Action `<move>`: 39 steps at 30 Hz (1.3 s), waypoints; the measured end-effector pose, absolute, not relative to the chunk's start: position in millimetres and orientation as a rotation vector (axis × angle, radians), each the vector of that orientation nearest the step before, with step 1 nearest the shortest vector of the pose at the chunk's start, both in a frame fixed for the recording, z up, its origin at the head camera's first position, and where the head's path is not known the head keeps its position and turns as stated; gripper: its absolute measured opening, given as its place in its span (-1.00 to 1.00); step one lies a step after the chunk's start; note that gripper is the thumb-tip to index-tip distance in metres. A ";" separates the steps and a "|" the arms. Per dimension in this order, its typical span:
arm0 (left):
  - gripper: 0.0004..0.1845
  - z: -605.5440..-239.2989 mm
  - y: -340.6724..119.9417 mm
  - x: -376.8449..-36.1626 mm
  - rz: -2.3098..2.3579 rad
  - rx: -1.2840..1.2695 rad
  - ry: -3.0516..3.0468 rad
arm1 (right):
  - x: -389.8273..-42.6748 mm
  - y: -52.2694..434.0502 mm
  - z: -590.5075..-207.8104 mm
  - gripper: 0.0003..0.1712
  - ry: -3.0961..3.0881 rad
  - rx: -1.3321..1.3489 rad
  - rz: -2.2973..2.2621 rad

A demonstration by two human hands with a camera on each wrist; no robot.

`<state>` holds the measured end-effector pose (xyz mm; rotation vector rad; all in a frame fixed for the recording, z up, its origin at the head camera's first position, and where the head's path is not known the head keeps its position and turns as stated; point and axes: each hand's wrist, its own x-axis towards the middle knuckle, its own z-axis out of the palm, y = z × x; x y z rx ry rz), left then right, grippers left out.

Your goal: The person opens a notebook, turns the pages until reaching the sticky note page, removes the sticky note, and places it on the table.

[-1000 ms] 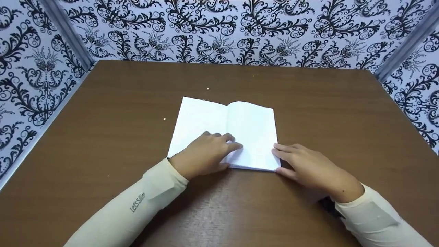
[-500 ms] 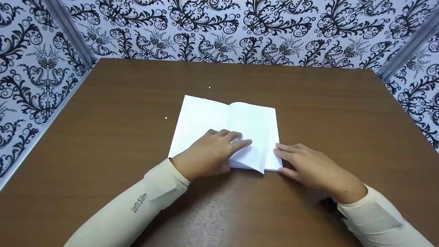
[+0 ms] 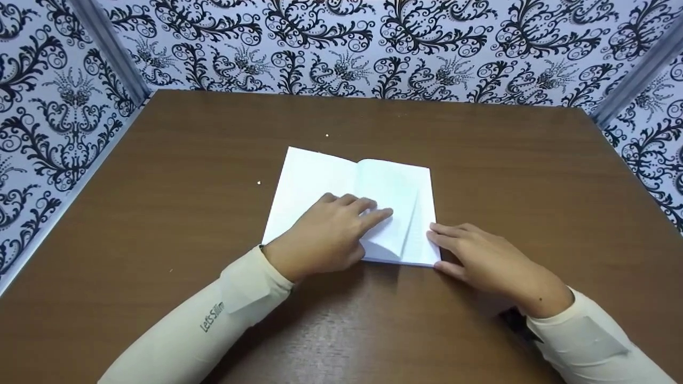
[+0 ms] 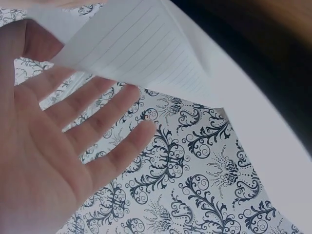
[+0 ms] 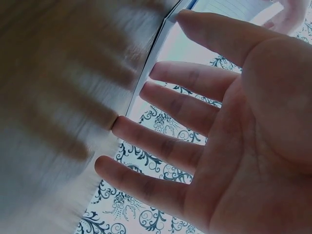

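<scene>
An open notebook with white pages lies in the middle of the wooden table in the head view. My left hand reaches across its left half and the fold, with straight, spread fingers over the right half. Beside them a single page stands raised and bowed off the sheets below. Faint ruled lines mark the paper in the left wrist view, where it passes over the left fingertips. At the notebook's lower right edge, my right hand rests with extended fingers touching the side and corner; its palm holds nothing.
The brown table extends around the notebook on every side. Two tiny pale specks lie on it, left of and behind the notebook. Walls with black scroll patterns enclose the back and sides. Both arms wear cream sleeves.
One right-hand page has come up from the stack, its free edge shifting left from the notebook's right side. The left hand moved slightly forward; the right hand stayed at the edge.
</scene>
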<state>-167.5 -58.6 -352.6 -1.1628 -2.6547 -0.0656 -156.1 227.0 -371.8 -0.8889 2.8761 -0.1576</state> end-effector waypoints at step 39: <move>-0.55 -338.2 -67.9 -170.9 -0.072 -0.744 -2.304 | -155.3 227.4 -370.7 -0.34 2.874 -0.868 -0.156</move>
